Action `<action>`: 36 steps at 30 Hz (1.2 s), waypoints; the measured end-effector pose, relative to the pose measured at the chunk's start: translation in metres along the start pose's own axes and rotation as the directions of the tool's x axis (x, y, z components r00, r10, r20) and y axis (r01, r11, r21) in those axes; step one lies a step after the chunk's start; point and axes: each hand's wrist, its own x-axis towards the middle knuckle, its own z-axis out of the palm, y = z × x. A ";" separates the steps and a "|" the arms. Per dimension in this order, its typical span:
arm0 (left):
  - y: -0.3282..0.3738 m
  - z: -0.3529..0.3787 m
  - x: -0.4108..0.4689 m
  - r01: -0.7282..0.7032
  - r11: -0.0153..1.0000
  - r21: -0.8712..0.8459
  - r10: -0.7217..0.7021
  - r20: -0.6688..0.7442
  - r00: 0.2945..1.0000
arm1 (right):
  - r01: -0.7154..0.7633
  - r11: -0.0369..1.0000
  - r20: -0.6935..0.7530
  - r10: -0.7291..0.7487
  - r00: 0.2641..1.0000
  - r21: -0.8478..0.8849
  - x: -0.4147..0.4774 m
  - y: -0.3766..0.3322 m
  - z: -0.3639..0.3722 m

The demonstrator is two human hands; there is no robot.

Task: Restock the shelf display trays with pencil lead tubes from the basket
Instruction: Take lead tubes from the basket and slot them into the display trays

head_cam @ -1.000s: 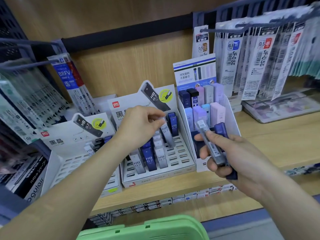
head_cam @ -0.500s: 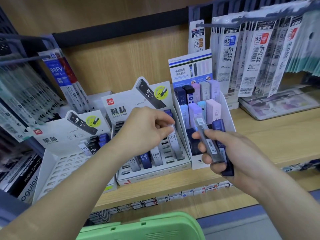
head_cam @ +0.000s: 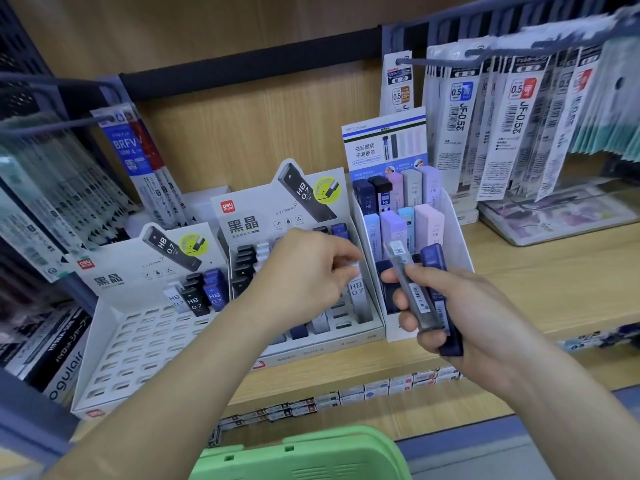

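- Left grip [head_cam: 304, 271]: fingers curled, tips pinching the top end of a pale grey flat pencil lead tube [head_cam: 356, 292] printed "HB 0.7". The top end is blurred.
- This tube stands leaning back in the rightmost column of the middle white slotted cardboard display tray [head_cam: 311, 353]. Cannot tell whether its foot is seated in a slot.
- Right grip [head_cam: 460, 317]: at 3 o'clock of the left grip and apart from it, closed round two tubes held side by side.
- First held tube: translucent smoky-grey lead tube [head_cam: 410, 289] with a white sticker near the cap and a barcode label lower down. The thumb lies across it.
- Second held tube: dark blue lead tube [head_cam: 434, 268], touching the grey one at its 3 o'clock. Its lower end sticks out below the fingers.
- Middle tray also holds black and white tubes at 9 o'clock of the left grip. Blue and grey tubes in the front row are partly hidden by the wrist.
- Left white slotted display tray [head_cam: 104, 386], at 9 o'clock of the middle tray: a white, a black and a blue tube [head_cam: 194, 297], each marked "HB 0.7", stand together in the back rows.
- White stepped display box [head_cam: 457, 237], at 3 o'clock of the middle tray, holds pastel and dark tubes. The right grip is in front of it.
- All three displays stand on the light wooden shelf [head_cam: 554, 282].
- Green plastic basket [head_cam: 311, 455] at 6 o'clock; only its rim is in view.
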 end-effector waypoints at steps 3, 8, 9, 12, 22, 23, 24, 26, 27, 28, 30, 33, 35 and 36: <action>0.003 0.006 -0.004 0.032 0.997 -0.069 -0.034 -0.027 0.999 | 0.006 1.000 0.001 -0.006 1.000 0.002 0.000 0.001 0.000; 0.005 0.019 -0.010 -0.031 0.998 0.049 0.034 -0.059 0.998 | 0.019 1.000 0.019 -0.018 1.000 -0.008 -0.001 0.003 0.003; 0.003 0.018 -0.009 -0.053 0.996 0.078 0.058 -0.073 0.996 | 0.029 0.999 0.026 -0.029 0.999 -0.013 -0.002 0.003 0.004; 0.001 0.012 -0.011 -0.072 0.995 0.074 0.077 -0.061 0.995 | 0.071 0.997 0.054 -0.069 0.996 -0.031 -0.003 0.004 0.005; 0.007 -0.014 -0.017 0.156 0.618 -0.770 -0.091 0.127 0.988 | 0.134 0.989 0.163 -0.123 0.979 -0.057 -0.008 0.002 0.011; 0.004 -0.015 -0.017 0.156 0.576 -0.802 -0.076 0.137 0.988 | 0.123 0.992 0.172 -0.116 0.978 -0.026 -0.009 0.001 0.010; 0.001 -0.015 -0.016 0.148 0.536 -0.831 -0.057 0.139 0.989 | 0.106 0.994 0.182 -0.106 0.978 0.011 -0.009 0.001 0.010; -0.004 -0.019 -0.017 0.117 0.509 -0.853 -0.051 0.106 0.993 | 0.066 0.996 0.225 -0.077 0.971 0.057 -0.010 0.001 0.009; -0.006 -0.020 -0.017 0.107 0.510 -0.853 -0.063 0.087 0.994 | 0.050 0.997 0.255 -0.064 0.965 0.062 -0.010 0.002 0.009; -0.006 -0.020 -0.017 0.104 0.509 -0.854 -0.080 0.073 0.994 | 0.040 0.998 0.277 -0.055 0.959 0.058 -0.010 0.003 0.010; -0.002 -0.021 -0.017 0.097 0.508 -0.856 -0.131 0.035 0.991 | 0.039 0.999 0.277 -0.047 0.960 0.035 -0.009 0.003 0.011; 0.000 -0.028 -0.015 0.027 0.522 -0.852 -0.276 -0.139 0.951 | 0.041 0.997 0.187 -0.052 0.981 0.065 -0.006 -0.001 0.008; -0.006 -0.035 -0.011 -0.014 0.559 -0.829 -0.374 -0.268 0.888 | 0.043 0.987 0.119 -0.062 0.991 0.153 -0.003 -0.005 0.002; -0.012 -0.037 -0.009 -0.008 0.615 -0.789 -0.393 -0.315 0.864 | 0.046 0.979 0.095 -0.066 0.993 0.199 -0.002 -0.007 -0.001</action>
